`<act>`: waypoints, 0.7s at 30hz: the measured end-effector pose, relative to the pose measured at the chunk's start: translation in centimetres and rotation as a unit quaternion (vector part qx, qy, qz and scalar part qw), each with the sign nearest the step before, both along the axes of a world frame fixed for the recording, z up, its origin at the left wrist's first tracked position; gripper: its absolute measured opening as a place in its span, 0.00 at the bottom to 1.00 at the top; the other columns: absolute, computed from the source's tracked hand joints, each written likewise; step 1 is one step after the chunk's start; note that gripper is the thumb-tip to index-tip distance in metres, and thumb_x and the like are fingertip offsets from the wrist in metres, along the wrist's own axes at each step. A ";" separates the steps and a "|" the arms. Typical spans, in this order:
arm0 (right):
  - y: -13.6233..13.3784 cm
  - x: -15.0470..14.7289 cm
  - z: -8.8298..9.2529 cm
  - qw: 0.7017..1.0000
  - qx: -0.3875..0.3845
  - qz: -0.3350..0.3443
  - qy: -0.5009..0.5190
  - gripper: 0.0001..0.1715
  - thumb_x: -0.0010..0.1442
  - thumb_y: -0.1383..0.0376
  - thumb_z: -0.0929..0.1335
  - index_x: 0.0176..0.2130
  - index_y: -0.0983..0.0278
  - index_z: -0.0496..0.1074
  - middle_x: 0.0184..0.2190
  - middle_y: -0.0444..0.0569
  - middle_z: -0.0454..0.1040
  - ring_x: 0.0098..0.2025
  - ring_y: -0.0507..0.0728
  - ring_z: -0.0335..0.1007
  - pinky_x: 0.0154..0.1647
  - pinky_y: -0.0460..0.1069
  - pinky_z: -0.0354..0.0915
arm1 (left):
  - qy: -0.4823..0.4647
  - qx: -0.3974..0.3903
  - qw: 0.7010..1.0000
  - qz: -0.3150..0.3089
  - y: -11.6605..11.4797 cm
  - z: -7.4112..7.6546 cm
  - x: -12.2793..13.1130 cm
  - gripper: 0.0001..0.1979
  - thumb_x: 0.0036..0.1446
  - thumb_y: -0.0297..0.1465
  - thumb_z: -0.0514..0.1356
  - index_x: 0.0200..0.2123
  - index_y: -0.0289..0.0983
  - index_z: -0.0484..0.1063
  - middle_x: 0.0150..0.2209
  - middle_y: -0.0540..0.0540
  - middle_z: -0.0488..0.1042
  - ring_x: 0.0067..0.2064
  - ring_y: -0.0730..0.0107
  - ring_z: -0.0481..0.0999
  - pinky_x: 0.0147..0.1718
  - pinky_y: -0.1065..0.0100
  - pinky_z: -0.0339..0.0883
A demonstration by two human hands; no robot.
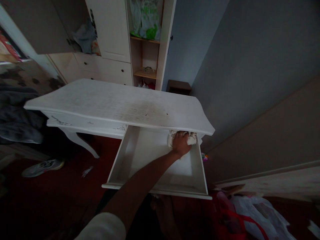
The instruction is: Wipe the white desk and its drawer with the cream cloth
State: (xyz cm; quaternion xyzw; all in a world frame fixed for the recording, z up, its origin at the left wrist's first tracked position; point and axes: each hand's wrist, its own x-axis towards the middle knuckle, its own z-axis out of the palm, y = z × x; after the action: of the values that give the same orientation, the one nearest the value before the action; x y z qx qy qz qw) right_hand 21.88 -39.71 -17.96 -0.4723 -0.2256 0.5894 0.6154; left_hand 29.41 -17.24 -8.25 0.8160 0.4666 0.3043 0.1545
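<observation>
My left hand (181, 143) reaches into a pulled-out white drawer (142, 146). Its fingers are closed on a crumpled, off-white cloth (192, 140) with dark stains, pressed at the drawer's back right corner. Part of the cloth is hidden under the hand. The drawer belongs to a white table (107, 100) with a wavy front edge and a greyish smudge on its top. Below the drawer's front board, in deep shade, my right hand (162, 205) appears with curled fingers near a small pale thing; what it grips cannot be made out.
Behind the table stands a white wardrobe (112, 33) with shelves holding plastic bags (147, 20). A grey wall (250, 73) borders the right side. On the red floor lie a shoe (43, 167) at left and a whitish plastic bag (257, 213) at right. Grey fabric (17, 113) hangs at left.
</observation>
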 end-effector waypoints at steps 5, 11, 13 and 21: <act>0.2 0.1 -0.3 0.997 -0.030 0.006 0.077 0.18 0.51 0.50 0.74 0.27 0.61 0.76 0.25 0.43 0.72 0.22 0.50 0.60 0.24 0.47 0.59 | 0.005 -0.049 0.995 -0.088 0.4 0.0 -3.4 0.18 0.55 0.28 0.60 0.50 0.37 0.72 0.52 0.41 0.72 0.55 0.59 0.69 0.56 0.62 0.65; 0.5 0.2 0.0 0.997 -0.022 -0.004 0.073 0.19 0.48 0.49 0.76 0.29 0.62 0.78 0.27 0.45 0.75 0.23 0.51 0.63 0.21 0.46 0.59 | 0.145 -0.037 0.977 -0.148 -2.1 0.6 -10.7 0.25 0.53 0.27 0.62 0.56 0.39 0.70 0.60 0.35 0.65 0.64 0.49 0.60 0.57 0.53 0.63; 0.6 0.2 0.1 0.997 -0.025 -0.011 0.079 0.19 0.47 0.50 0.77 0.30 0.62 0.78 0.27 0.46 0.75 0.25 0.52 0.66 0.20 0.46 0.60 | 0.182 -0.039 0.979 -0.079 -2.9 0.8 -12.8 0.27 0.52 0.32 0.65 0.57 0.40 0.68 0.61 0.33 0.64 0.65 0.42 0.57 0.58 0.45 0.60; 0.3 0.1 0.5 0.993 -0.039 -0.012 0.114 0.20 0.45 0.50 0.78 0.30 0.62 0.78 0.27 0.45 0.77 0.22 0.50 0.65 0.24 0.47 0.64 | -0.105 -0.151 0.979 0.085 -0.8 -1.1 -18.5 0.27 0.36 0.26 0.70 0.44 0.37 0.74 0.47 0.38 0.77 0.55 0.45 0.72 0.57 0.48 0.63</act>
State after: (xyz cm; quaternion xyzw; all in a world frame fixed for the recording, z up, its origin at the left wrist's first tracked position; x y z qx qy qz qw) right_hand 21.96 -39.37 -17.51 -0.4278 -0.1253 0.6406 0.6252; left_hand 10.89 -18.06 -9.35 0.7042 0.5559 0.3266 0.2975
